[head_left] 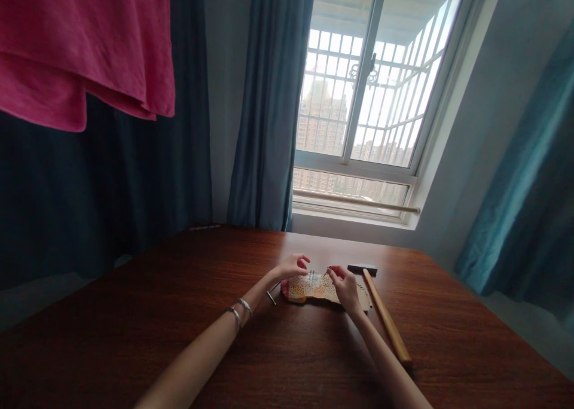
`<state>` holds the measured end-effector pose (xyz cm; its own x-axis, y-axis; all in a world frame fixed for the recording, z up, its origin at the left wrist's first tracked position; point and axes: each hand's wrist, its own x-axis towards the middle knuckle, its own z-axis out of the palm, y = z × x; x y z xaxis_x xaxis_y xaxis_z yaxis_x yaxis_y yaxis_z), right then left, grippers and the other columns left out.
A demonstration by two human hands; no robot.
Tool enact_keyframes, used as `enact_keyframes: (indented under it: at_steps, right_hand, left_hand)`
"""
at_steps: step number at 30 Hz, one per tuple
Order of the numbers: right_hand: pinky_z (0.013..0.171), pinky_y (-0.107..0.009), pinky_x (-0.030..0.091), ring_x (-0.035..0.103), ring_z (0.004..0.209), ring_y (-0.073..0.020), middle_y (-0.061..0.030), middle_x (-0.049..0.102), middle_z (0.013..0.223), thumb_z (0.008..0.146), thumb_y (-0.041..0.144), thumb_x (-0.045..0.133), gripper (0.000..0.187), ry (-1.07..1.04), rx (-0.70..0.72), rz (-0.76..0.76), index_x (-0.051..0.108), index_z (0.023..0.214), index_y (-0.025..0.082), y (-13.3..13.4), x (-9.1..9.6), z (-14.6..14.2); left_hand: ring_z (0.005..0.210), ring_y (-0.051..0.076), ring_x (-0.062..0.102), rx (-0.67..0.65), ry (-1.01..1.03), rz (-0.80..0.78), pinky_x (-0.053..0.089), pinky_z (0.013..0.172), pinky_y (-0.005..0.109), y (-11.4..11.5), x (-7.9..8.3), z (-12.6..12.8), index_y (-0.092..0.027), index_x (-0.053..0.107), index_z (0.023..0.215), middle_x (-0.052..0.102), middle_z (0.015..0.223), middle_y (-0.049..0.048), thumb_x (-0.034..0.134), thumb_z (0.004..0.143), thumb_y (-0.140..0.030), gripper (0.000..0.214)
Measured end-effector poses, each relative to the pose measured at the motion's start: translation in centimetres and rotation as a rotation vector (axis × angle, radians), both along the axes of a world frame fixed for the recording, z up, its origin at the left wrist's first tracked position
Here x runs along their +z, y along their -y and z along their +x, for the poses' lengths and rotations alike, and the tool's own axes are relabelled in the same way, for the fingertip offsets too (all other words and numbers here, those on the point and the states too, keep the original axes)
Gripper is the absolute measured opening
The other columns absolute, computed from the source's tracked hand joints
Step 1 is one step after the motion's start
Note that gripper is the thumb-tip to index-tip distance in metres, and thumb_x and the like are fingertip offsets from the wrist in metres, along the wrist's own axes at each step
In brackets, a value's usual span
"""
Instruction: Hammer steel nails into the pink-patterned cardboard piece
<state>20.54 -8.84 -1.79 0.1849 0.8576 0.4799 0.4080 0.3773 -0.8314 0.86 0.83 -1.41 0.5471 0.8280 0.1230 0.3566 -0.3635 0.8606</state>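
Note:
A flat piece with a leopard-like spotted pattern (314, 288) and a pinkish left end lies on the table, its lower edge wavy. Several thin upright nail-like pins stand on it between my hands. My left hand (292, 267) hovers over its left part, fingers curved, with a gap between thumb and forefinger and nothing seen in them. Over the right part, my right hand (344, 282) pinches a thin nail-like piece, too small to make out fully. Just right of it lies a hammer (386, 319) with a wooden handle and dark head.
A brown wooden table (269, 367) spreads under everything. Beside my left wrist lies a small metal rod-like tool (271, 298). Blue curtains (269, 98) and a barred window (359, 98) stand behind, and a pink cloth (89, 50) hangs at the upper left.

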Motion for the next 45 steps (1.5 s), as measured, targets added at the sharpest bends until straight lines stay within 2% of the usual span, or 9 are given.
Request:
enact_keyframes:
  at_steps: [3,7,14,27,37,45]
  right_hand:
    - [0.068,-0.031,0.047,0.062,0.072,-0.0208,-0.0085,0.07,0.078,0.077,0.044,0.049,0.035,0.078,0.023,0.014,0.069,0.083,0.016,-1.8,-0.4,-0.6]
    - [0.07,-0.03,0.047,0.062,0.072,-0.0198,-0.0059,0.07,0.076,0.076,0.039,0.052,0.028,0.107,0.053,0.011,0.069,0.081,0.017,-3.1,-1.0,-1.2]
    - [0.066,-0.028,0.047,0.062,0.071,-0.0183,-0.0032,0.07,0.076,0.077,0.035,0.05,0.024,0.123,0.07,-0.019,0.07,0.082,0.021,-3.1,-1.6,-1.5]
    - [0.062,-0.025,0.046,0.062,0.069,-0.0167,-0.0026,0.069,0.078,0.079,0.032,0.049,0.022,0.177,0.063,-0.001,0.068,0.084,0.021,-3.3,-2.9,-1.6]
    - [0.064,-0.022,0.042,0.057,0.068,-0.0139,-0.0028,0.064,0.076,0.08,0.027,0.049,0.02,0.393,0.033,0.025,0.067,0.079,0.019,-2.9,-3.5,-1.4]
    - [0.065,-0.022,0.041,0.055,0.068,-0.0132,-0.002,0.061,0.077,0.081,0.027,0.049,0.019,0.432,0.044,0.028,0.066,0.079,0.02,-2.8,-3.6,-1.3]
  left_hand:
    - [0.074,0.017,0.06,-0.02,-0.002,0.012,0.045,0.062,0.024,0.0,-1.4,1.0,-0.011,0.058,0.106,0.065,0.083,0.0059,0.067,0.058,-0.025,0.05]
    - [0.074,0.016,0.06,0.003,0.047,0.07,0.045,0.063,0.023,0.4,-2.2,1.8,-0.012,0.059,0.103,0.065,0.082,0.0055,0.065,0.06,-0.025,0.045]
    - [0.069,0.013,0.058,-0.001,0.097,0.073,0.044,0.061,0.021,0.9,-2.3,2.1,-0.013,0.06,0.099,0.064,0.076,0.0026,0.061,0.063,-0.022,0.037]
    - [0.07,0.013,0.058,0.017,0.07,0.149,0.044,0.063,0.022,1.1,-2.6,2.2,-0.012,0.063,0.094,0.065,0.077,0.0029,0.056,0.066,-0.019,0.03]
    - [0.07,0.015,0.058,0.03,0.111,0.133,0.044,0.062,0.023,0.7,-3.4,2.3,-0.011,0.065,0.092,0.065,0.075,0.0037,0.058,0.065,-0.022,0.029]
    - [0.071,0.015,0.058,0.003,0.127,0.132,0.044,0.063,0.022,0.7,-3.5,2.0,-0.011,0.066,0.09,0.066,0.076,0.0042,0.059,0.065,-0.023,0.028]
